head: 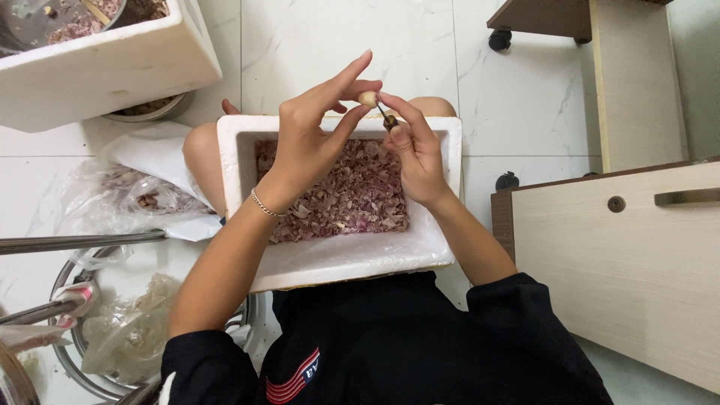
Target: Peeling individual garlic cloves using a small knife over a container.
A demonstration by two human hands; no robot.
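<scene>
Above the white foam box of pinkish peels, your left hand pinches a garlic clove at its fingertips while your right hand closes around a small knife, so skins drop straight inside.

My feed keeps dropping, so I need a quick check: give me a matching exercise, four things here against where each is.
Things:
1. garlic clove
2. small knife
3. white foam box
4. bracelet

Places:
A. on the lap, holding pinkish peels
B. on the left wrist
C. in the left hand fingertips
D. in the right hand

Pairs: 1-C, 2-D, 3-A, 4-B
</scene>
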